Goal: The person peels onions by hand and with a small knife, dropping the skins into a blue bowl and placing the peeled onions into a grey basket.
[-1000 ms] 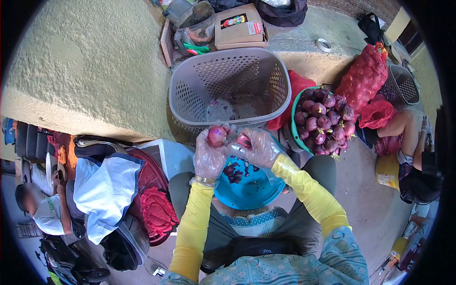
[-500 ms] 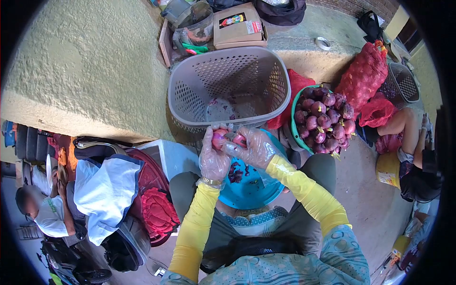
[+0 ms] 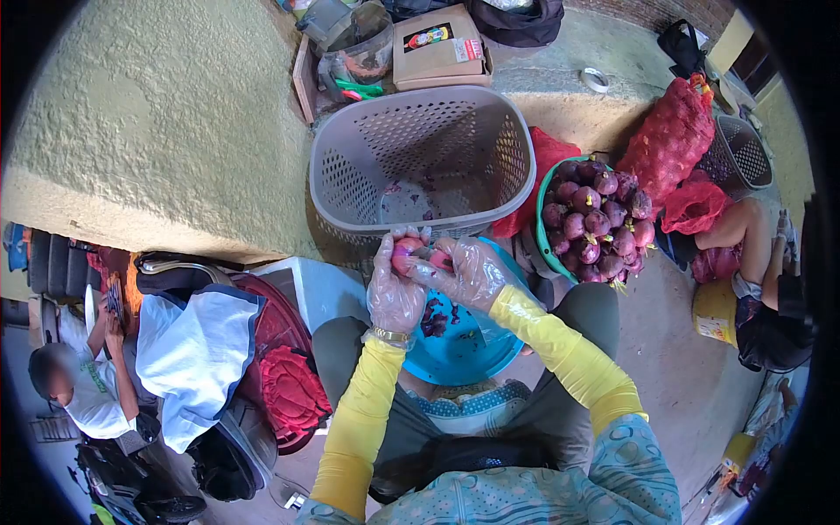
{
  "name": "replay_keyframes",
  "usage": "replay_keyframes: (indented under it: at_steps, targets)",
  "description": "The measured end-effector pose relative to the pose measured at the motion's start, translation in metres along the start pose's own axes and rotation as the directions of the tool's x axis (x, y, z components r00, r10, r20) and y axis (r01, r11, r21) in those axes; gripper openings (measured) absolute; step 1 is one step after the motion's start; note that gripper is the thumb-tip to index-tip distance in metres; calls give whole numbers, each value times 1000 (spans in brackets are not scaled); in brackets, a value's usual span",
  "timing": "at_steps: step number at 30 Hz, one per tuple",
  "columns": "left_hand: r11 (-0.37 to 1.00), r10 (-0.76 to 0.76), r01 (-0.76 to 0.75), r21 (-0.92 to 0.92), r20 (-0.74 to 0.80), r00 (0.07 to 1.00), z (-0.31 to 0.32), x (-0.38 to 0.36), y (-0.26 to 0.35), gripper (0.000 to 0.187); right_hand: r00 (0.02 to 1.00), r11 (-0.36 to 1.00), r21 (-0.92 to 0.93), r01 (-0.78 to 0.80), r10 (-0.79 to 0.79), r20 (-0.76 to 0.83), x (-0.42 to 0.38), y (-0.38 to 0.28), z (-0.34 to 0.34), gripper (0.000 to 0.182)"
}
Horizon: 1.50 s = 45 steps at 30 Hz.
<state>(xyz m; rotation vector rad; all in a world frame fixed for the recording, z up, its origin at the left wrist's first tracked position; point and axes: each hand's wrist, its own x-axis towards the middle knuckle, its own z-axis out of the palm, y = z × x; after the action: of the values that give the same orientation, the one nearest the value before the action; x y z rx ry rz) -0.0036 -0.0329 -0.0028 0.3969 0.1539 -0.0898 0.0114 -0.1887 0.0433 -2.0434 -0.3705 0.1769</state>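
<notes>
In a clear plastic glove, my left hand (image 3: 395, 293) is closed around a red onion (image 3: 405, 255), in front of the near rim of the grey perforated basket (image 3: 420, 229). My right hand (image 3: 472, 276), also gloved, has its fingers bent around a second reddish, onion-like lump (image 3: 441, 260) with a dark patch; the fingers hide most of it. Both hands almost meet above the blue basin (image 3: 494, 350), where dark purple onion skins (image 3: 435, 319) lie. More skin scraps lie on the bottom of the grey basket.
A green-rimmed tub (image 3: 544, 229) heaped with red onions (image 3: 586, 226) stands to the right, beside a full red net sack (image 3: 672, 131). A cardboard box (image 3: 440, 52) sits on the ledge behind. People sit at left (image 3: 96, 394) and right (image 3: 744, 236).
My hands stay in nearly the same place, with the fingers shifting slightly around the onion. The person at left has moved their arms and hands a little.
</notes>
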Motion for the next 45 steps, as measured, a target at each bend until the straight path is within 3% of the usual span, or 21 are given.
replay_keyframes:
  at_steps: [6,8,10,20,23,26,28,35,38,41,43,45]
  targets:
    - [1000,-4,4,18,-16,1000,-3,0,-2,25,1000,999,-31,17,-17,21,0,4,0,53]
    - [991,41,-35,127,-45,998,-4,0,-4,25,999,999,-39,8,-7,42,0,3,1,53]
    - [995,29,-24,99,-44,999,-1,-1,-4,24,998,999,20,-47,46,47,0,1,2,53]
    - [992,58,-56,111,-18,998,-6,1,-6,25,998,998,-36,-46,47,38,-1,8,5,56]
    - [995,36,-37,98,9,999,1,-1,-6,27,1000,1000,26,-15,14,21,-2,10,7,55]
    - [992,-4,-1,123,41,999,7,-2,-5,29,993,998,64,-30,22,118,0,12,3,49]
    - [992,-33,22,120,90,995,7,-1,-3,31,994,999,19,51,-53,101,-1,19,3,43]
    - [981,-136,117,155,115,984,8,-2,8,37,986,998,-57,-4,14,169,-3,-1,-19,44]
    - [985,-117,103,135,97,988,13,-5,9,37,986,997,-64,38,-27,164,-4,0,-19,49]
    - [984,-48,34,175,77,996,3,-2,5,38,985,971,-228,75,-36,170,-1,12,-11,51]
    - [983,-44,33,181,58,997,3,-3,4,38,973,916,-329,231,-214,89,-1,20,-7,45]
    - [982,-39,31,187,38,999,2,-4,4,37,969,894,-376,244,-216,115,-2,20,-9,46]
